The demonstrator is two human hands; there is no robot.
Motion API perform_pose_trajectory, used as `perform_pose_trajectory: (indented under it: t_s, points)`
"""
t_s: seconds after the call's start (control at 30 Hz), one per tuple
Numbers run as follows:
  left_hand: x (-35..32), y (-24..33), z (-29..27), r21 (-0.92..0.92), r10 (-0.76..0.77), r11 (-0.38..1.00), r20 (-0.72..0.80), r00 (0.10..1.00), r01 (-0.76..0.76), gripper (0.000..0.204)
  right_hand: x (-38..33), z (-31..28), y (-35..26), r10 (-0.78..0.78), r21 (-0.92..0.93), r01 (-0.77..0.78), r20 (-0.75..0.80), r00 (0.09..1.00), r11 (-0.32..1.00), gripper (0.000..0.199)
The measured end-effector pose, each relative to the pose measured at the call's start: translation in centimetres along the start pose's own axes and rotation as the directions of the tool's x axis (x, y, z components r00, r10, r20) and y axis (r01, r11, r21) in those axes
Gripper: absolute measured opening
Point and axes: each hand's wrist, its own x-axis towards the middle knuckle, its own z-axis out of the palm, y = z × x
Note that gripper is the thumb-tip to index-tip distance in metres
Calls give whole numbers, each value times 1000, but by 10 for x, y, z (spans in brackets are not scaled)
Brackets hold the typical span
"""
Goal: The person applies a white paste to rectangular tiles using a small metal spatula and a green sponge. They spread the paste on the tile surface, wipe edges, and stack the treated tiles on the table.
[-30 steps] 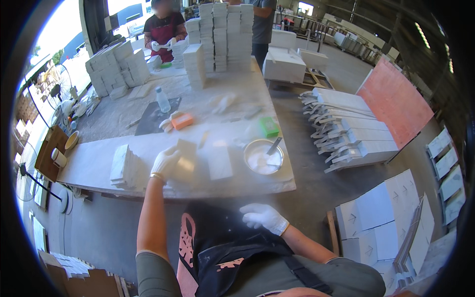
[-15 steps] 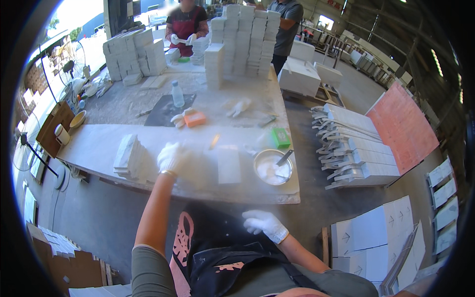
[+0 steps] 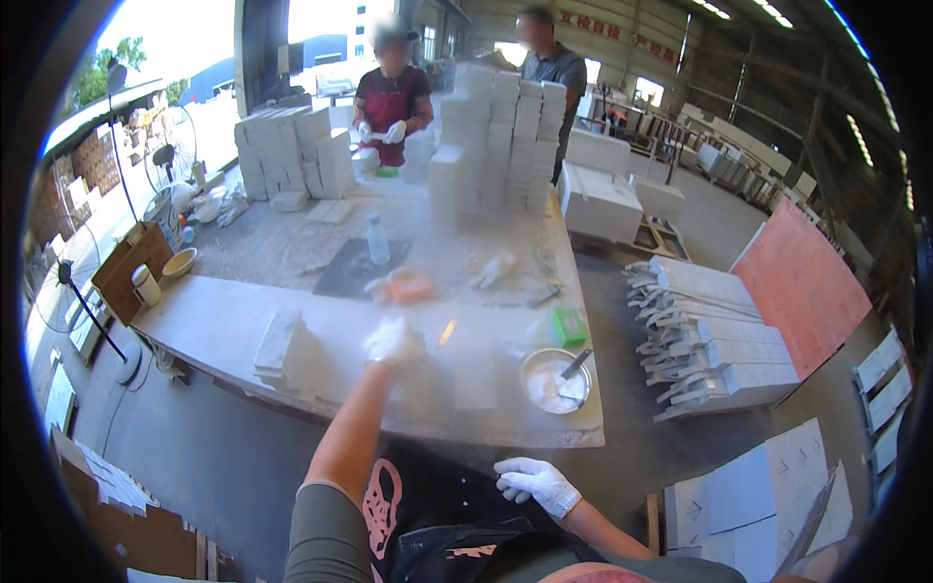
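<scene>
My left hand (image 3: 392,342), in a white glove, is over the near part of the table; haze blurs its fingers, and whether it holds anything is unclear. To its left stands a stack of white slabs (image 3: 282,347). A pale rectangular slab (image 3: 474,374) lies to its right, with a thin yellow-orange stick (image 3: 447,332) between them. My right hand (image 3: 537,485), also gloved, hangs open in front of my apron with nothing in it. On the table above it sits a metal bowl (image 3: 531,394) of white paste, a dark-handled spatula (image 3: 576,364) resting inside.
An orange block (image 3: 411,288), a plastic bottle (image 3: 378,240) and a green box (image 3: 570,328) are farther back on the table. Tall slab stacks (image 3: 496,136) rise behind. Across the table are two people, one with gloved hands (image 3: 395,132). White panels (image 3: 719,330) stand at right.
The whole view has tilted up, so the table appears lower and farther right. My left hand has moved a little rightward, away from the slab stack. My right hand stays near my apron.
</scene>
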Motion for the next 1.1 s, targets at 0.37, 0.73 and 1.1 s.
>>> perform_pose_trajectory:
  t_s: [0.37, 0.73, 1.1]
  points:
    - [13, 4, 0, 63, 16, 998, 106, 994, -23, 65, 48, 2, -16, 1, -47, -1, -12, 1000, 999, 40]
    - [15, 10, 1, 57, 83, 995, 75, 994, -87, 46, 83, -8, -31, 94, -65, -98, -64, 993, 993, 34]
    - [19, -7, 33, 48, 124, 992, -78, 989, -121, 44, 84, -7, -15, 21, -25, -24, -118, 993, 999, 29]
